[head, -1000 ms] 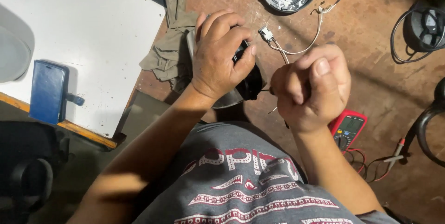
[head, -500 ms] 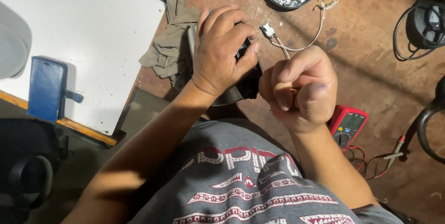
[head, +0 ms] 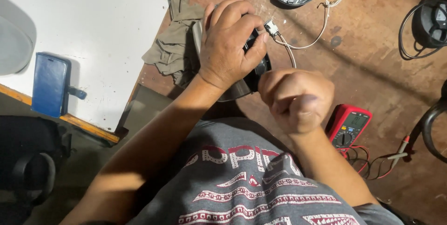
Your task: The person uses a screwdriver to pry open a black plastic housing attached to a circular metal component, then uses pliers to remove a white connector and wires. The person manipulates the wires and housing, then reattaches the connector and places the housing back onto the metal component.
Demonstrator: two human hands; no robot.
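The black motor part [head: 253, 73] sits clamped under the left hand [head: 228, 43] while the right hand [head: 295, 99], fisted on something hidden, works at it, wires [head: 302, 46] trailing loose.

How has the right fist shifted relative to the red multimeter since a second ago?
Yes. The right fist has moved left and slightly up, away from the red multimeter, closing toward the left hand.

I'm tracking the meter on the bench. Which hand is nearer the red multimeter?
Right. The right hand, closed in a fist, hovers just beside the red multimeter. The left hand is farther off, gripping the black part up the bench.
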